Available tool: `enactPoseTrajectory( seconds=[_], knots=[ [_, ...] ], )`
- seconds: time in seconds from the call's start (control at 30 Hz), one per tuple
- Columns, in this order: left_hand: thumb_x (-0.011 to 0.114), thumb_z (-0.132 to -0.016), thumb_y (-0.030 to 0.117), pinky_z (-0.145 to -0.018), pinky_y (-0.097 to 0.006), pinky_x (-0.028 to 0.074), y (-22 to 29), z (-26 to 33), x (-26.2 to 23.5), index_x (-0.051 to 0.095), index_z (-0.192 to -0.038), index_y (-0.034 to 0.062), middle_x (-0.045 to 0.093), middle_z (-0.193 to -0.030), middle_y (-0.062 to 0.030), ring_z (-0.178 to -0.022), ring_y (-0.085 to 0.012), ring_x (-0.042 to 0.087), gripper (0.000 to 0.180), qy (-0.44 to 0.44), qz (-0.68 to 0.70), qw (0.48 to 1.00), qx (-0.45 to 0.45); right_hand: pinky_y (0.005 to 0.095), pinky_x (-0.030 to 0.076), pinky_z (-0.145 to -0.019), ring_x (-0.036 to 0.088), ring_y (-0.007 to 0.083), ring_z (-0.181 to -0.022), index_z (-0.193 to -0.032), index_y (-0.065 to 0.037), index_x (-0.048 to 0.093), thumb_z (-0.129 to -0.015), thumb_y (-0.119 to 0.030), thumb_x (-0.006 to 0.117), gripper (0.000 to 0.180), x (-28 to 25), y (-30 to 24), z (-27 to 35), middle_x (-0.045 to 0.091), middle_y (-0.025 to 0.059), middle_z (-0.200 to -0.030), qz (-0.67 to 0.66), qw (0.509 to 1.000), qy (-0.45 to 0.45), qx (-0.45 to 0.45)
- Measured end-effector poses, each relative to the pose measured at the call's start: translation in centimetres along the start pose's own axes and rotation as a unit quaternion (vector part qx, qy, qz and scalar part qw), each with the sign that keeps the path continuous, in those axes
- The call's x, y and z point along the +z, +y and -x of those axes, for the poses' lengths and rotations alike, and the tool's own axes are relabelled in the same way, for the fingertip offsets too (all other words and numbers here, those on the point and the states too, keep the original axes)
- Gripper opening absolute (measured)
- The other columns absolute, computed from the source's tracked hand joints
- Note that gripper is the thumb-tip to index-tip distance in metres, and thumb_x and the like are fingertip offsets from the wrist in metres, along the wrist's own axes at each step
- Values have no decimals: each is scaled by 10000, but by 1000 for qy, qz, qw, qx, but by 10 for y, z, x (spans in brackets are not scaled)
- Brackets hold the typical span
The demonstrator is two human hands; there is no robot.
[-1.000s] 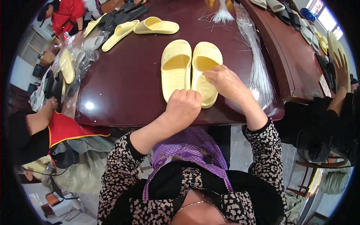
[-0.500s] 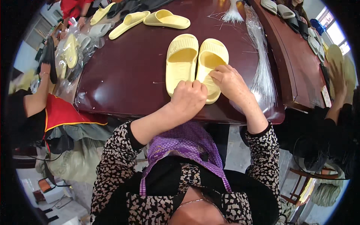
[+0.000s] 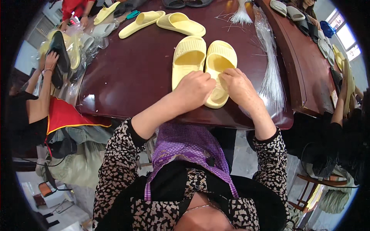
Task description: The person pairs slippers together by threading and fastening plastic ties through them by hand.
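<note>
Both hands shifted slightly toward slipper heels since earlier frame; pair stays put.

Head view: our left hand (image 3: 194, 89) curled shut on heel end of left yellow slipper (image 3: 187, 59). Our right hand (image 3: 239, 85) pinches heel of right yellow slipper (image 3: 218, 69), fingers closed on it. Pair side by side on dark table (image 3: 135, 77), near its front edge. Clear strand bundle (image 3: 269, 73) just right of right slipper.

Risk, we judge: a tug could drag a slipper off front edge, or right wrist could sweep strands off.

Bright daylight from window (image 3: 341, 36) upper right, glare on glossy table (image 3: 127, 77), fisheye-bent dark edges
</note>
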State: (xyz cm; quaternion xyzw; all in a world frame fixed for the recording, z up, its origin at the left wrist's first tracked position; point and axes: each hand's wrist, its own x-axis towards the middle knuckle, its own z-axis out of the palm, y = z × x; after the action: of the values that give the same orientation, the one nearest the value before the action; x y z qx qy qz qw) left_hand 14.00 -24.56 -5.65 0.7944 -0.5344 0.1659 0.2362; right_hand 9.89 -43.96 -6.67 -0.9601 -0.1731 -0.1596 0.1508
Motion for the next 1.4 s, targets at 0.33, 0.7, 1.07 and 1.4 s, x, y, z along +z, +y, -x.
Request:
enactPoseTrajectory(
  seconds=[0.33,0.7,1.07,1.4],
  knots=[
    [559,-834,111,-702,-392,477,2,-5,-7,613,-894,4,616,-814,-155,-775,-316,603,134,-27,211,972,-99,372,452,-848,566,287,-934,-914,4,628,-760,-34,554,176,-3,2,2,602,128,-973,-5,1000,-7,-1],
    [567,-825,92,-708,-385,471,-7,-12,-3,620,-908,-3,611,-813,-150,-782,-312,592,137,-91,185,978,-13,369,458,-838,571,277,-930,-959,6,645,-777,-49,563,206,-3,1,1,614,123,-976,-26,1000,15,5],
    [547,-810,50,-702,-385,469,-66,-3,11,600,-828,-6,577,-766,-123,-752,-287,571,79,48,55,997,-41,359,495,-791,604,302,-883,-964,6,655,-787,-41,600,191,-25,-2,-6,636,151,-972,-62,997,41,28],
    [561,-823,28,-731,-367,484,-48,3,10,612,-902,-36,598,-835,-148,-789,-289,584,114,70,48,996,-11,355,499,-676,637,327,-716,-829,47,659,-790,-130,619,186,-18,78,-53,628,222,-739,-29,965,62,251]
  ],
)
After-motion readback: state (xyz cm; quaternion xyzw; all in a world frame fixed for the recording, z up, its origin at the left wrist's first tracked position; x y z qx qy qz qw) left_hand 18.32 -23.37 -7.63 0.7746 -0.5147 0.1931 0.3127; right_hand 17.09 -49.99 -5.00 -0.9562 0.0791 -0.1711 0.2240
